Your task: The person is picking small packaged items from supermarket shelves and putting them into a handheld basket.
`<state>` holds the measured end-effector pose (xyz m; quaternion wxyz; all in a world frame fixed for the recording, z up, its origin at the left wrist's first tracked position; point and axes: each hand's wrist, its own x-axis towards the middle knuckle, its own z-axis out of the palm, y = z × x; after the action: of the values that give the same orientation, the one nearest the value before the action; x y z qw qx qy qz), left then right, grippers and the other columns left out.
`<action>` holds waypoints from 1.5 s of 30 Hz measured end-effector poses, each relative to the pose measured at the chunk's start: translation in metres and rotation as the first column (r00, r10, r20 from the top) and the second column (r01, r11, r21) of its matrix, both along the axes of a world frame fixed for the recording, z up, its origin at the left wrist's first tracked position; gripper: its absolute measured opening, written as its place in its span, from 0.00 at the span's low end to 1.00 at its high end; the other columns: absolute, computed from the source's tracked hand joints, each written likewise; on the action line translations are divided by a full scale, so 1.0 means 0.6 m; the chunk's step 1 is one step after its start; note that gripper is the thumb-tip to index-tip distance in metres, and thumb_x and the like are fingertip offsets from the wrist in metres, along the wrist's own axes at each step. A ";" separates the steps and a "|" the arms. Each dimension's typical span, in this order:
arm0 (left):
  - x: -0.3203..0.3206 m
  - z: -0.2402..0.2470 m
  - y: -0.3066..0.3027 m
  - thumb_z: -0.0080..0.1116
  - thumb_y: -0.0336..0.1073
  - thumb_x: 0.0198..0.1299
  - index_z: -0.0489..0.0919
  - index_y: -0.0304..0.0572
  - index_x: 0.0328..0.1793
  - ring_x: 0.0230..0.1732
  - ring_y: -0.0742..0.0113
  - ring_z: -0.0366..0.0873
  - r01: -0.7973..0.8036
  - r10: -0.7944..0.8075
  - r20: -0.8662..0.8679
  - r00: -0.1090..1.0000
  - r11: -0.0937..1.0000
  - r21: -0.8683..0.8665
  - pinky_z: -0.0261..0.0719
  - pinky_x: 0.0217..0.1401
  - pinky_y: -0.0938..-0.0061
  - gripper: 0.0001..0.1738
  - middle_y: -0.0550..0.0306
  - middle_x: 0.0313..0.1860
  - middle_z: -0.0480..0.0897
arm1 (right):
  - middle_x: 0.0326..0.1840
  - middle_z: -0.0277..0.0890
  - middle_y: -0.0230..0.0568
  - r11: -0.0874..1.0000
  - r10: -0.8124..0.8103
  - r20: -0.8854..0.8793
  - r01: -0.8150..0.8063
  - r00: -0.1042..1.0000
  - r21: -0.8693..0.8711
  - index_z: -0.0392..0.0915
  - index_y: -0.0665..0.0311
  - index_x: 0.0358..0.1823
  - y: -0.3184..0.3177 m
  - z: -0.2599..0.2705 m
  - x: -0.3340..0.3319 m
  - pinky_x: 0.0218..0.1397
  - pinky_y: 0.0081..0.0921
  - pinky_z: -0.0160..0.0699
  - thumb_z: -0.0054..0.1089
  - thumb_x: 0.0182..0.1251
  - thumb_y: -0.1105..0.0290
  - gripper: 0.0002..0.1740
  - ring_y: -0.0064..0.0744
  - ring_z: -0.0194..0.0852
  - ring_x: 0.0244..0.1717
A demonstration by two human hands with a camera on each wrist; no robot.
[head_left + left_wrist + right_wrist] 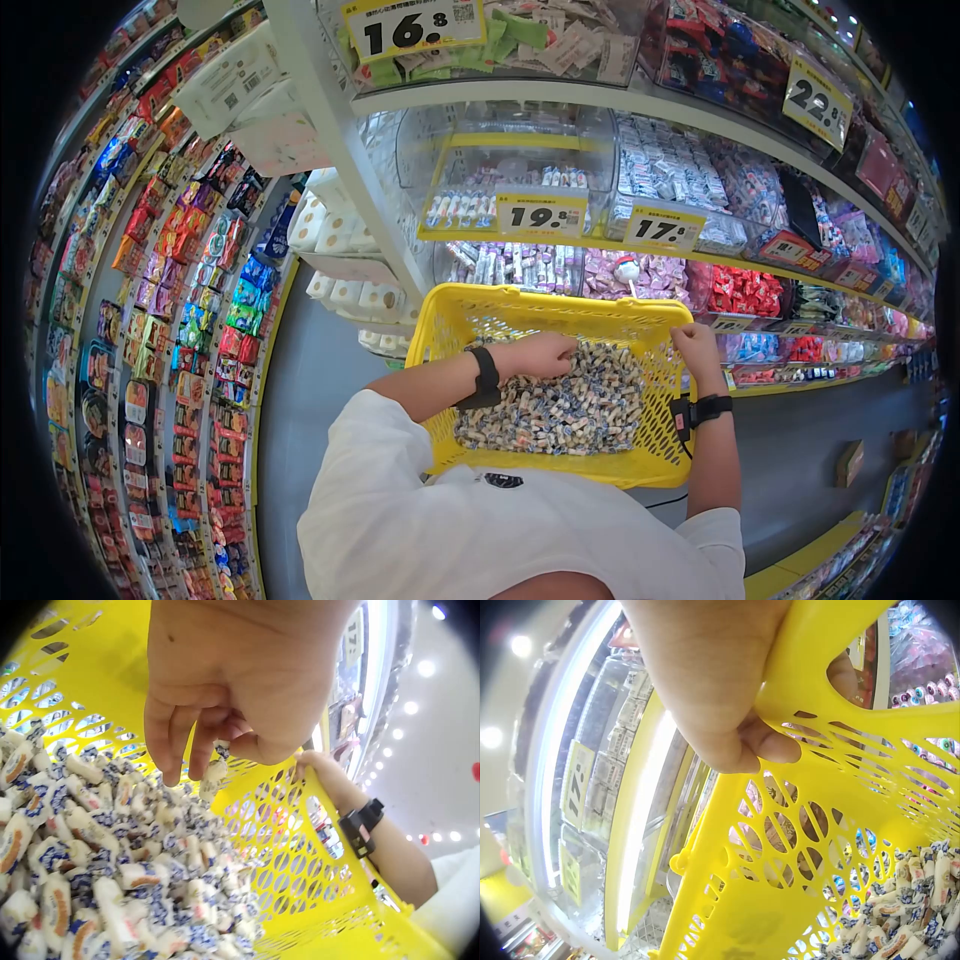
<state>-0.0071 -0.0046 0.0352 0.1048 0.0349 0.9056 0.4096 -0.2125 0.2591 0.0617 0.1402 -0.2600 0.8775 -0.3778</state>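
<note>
A yellow plastic basket (560, 305) with perforated walls holds a thick layer of small wrapped candies (560, 410) in white wrappers with blue ends. My left hand (543, 355) is inside the basket, over the candies. Seen from the left wrist, the left hand (240, 690) pinches one wrapped candy (215, 778) by its twisted end, above the pile. My right hand (697, 350) grips the basket's right rim. The right wrist view shows the right hand (712, 682) curled over that rim beside the cut-out handle, with some of its fingers behind the wall.
Candy shelves with clear bins (520, 185) and yellow price tags (660, 228) rise just beyond the basket. Packs of paper rolls (345, 225) are stacked at the shelf's left end. Another snack shelf (180, 330) lines the left side; a small box (850, 463) is on the floor at right.
</note>
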 end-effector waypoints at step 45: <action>-0.145 0.407 -0.240 0.57 0.33 0.59 0.83 0.43 0.52 0.28 0.75 0.76 -0.450 0.437 -0.244 0.866 0.893 0.000 0.76 0.35 0.78 0.15 0.63 0.30 0.80 | 0.15 0.71 0.39 1.000 -0.009 0.013 0.009 1.000 0.001 0.75 0.73 0.21 0.000 0.000 -0.001 0.27 0.31 0.66 0.60 0.62 0.60 0.21 0.26 0.68 0.19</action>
<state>-0.0943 -0.1488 0.2794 -0.1003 -0.1283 0.9066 0.3893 -0.2128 0.2594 0.0620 0.1444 -0.2535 0.8779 -0.3796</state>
